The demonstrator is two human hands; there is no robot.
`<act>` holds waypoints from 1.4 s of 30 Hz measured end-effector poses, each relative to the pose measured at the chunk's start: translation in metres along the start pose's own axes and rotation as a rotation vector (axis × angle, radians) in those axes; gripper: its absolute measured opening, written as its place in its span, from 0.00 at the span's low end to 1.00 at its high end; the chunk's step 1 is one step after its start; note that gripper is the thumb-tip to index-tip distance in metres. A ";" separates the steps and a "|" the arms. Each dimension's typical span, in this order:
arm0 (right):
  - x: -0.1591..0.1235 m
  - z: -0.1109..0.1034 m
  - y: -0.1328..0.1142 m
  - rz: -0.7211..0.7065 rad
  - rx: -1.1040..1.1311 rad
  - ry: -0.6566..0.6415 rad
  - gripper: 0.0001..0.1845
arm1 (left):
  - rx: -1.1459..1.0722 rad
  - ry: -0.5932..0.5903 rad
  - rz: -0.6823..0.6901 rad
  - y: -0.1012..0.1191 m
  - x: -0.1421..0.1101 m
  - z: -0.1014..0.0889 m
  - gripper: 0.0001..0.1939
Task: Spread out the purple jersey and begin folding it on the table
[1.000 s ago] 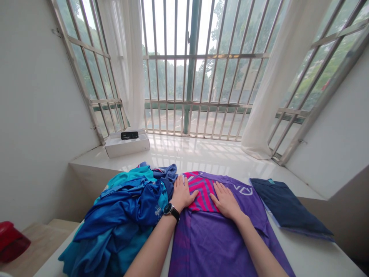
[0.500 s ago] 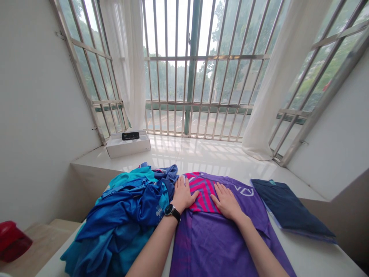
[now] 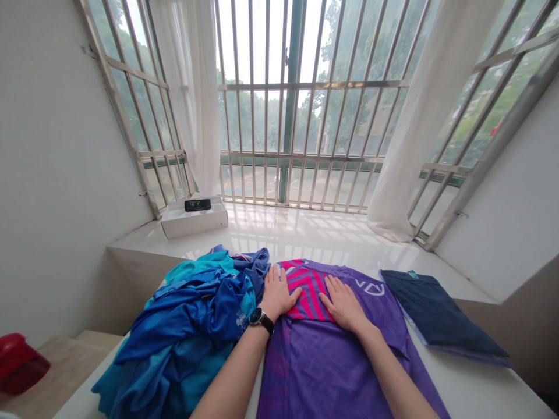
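Note:
A purple shirt lies spread on the white table, with a pink-striped sleeve folded in across its upper left part. My left hand rests flat on the left edge of that striped part, fingers stretched out, a black watch on its wrist. Flat on the right side of the stripes lies my right hand, its fingers extended. Neither hand grips the cloth. Close to the left hand is a crumpled heap of blue and teal clothes.
A folded dark navy garment lies on something pale at the right. On the white sill a white box holds up a black phone. A red object stands low at the far left. Barred windows and white curtains lie beyond.

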State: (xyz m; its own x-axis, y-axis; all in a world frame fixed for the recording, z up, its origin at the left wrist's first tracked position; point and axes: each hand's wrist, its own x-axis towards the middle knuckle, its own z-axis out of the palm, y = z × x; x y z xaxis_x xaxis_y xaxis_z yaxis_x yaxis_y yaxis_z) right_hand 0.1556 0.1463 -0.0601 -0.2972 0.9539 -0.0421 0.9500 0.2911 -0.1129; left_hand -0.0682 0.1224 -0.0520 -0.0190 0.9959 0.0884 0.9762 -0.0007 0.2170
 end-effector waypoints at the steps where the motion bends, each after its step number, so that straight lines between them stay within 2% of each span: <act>1: 0.000 0.000 0.000 0.001 -0.004 0.000 0.39 | 0.000 0.002 0.002 0.000 0.000 0.000 0.50; 42: 0.000 0.000 -0.001 0.002 0.005 0.006 0.39 | -0.001 0.001 0.005 -0.001 0.000 0.001 0.50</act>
State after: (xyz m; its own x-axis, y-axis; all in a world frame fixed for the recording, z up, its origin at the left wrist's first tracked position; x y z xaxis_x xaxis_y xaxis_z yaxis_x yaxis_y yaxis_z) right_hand 0.1551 0.1457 -0.0600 -0.2949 0.9548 -0.0369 0.9502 0.2889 -0.1173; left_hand -0.0689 0.1220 -0.0528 -0.0146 0.9958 0.0907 0.9760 -0.0055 0.2175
